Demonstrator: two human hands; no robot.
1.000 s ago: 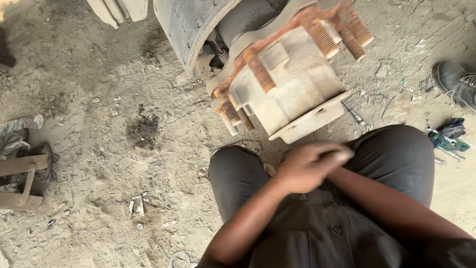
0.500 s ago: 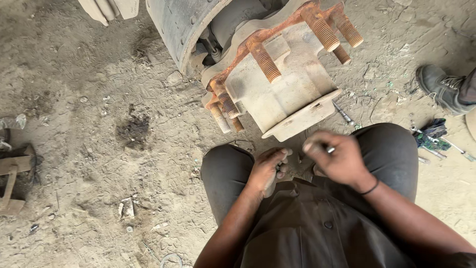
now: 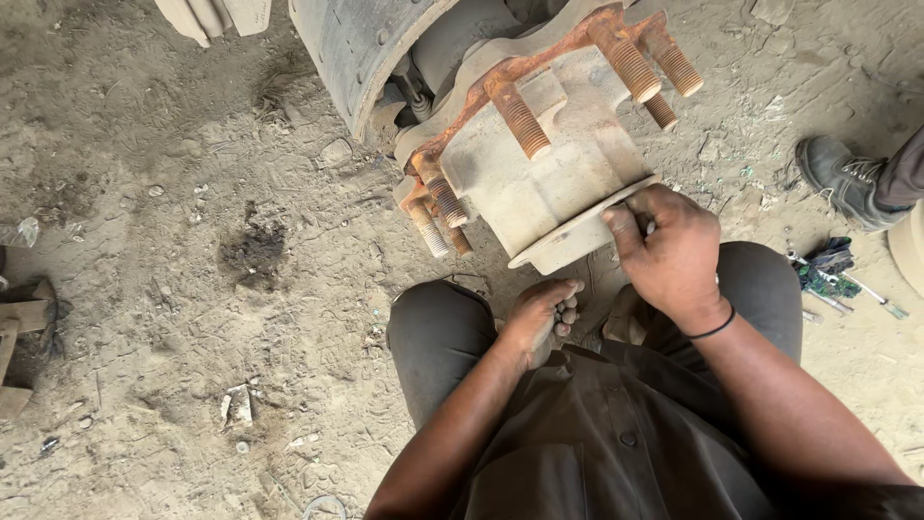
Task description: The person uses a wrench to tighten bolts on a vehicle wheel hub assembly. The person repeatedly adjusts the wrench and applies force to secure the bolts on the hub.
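person squats on the dirt ground (image 3: 144,318), seen from above, knees in dark trousers at the bottom of the view. right hand (image 3: 669,250) is up at the pale flat end cap of the wheel hub (image 3: 539,173), fingers pinched on something small at the cap's rim; what it is cannot be told. left hand (image 3: 539,318) sits lower between the knees, fingers curled in a loose fist, cannot tell if it holds anything. the hub sticks out from the top middle of the view, tilted toward the person, grey-beige with a rusty orange flange and rusty threaded studs (image 3: 520,120) around it. brake drum (image 3: 356,48) behind it at the top edge. dark oily stain (image 3: 252,252) on the ground left of the hub. bits of wood (image 3: 19,337) at the left edge. small crumpled scrap (image 3: 236,404) lower left, pale, no label readable. another person's grey shoe (image 3: 842,178) at the right edge; below it a dark rag with small tools (image 3: 828,270) on the ground, near the right knee.
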